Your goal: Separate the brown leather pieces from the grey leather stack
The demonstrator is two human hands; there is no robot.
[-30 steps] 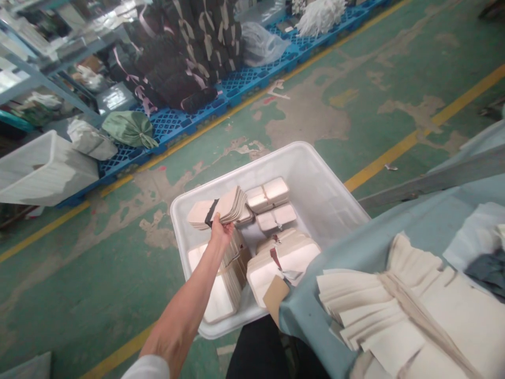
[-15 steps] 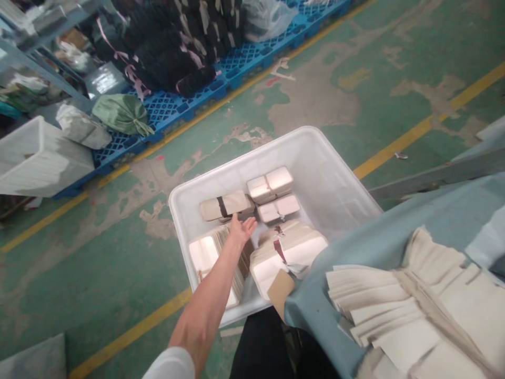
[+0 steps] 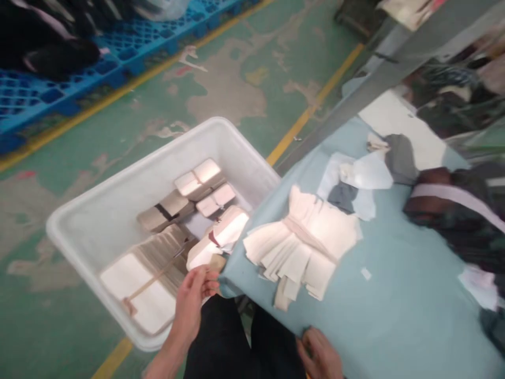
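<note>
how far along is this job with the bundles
Done: several strapped bundles of cream cut pieces lie in the white plastic tub. In hand: nothing clearly; the left hand is at the tub's near edge, the right hand at the edge of the blue-grey table. Left: one tied fanned stack on the table.

The floor (image 3: 51, 337) is painted green concrete, worn through in wide pale patches and scuffed along its length. A yellow line (image 3: 311, 110) runs diagonally across it, and another follows the edge of a blue plastic pallet (image 3: 35, 100) at the upper left. Dark bundles (image 3: 47, 52) and a clear plastic bag (image 3: 165, 6) sit on the pallet. To the right stands a table with a pale blue cover (image 3: 394, 321), and a long grey metal beam (image 3: 339, 84) crosses just past its far edge. Flat, even light lies over the floor.
</note>
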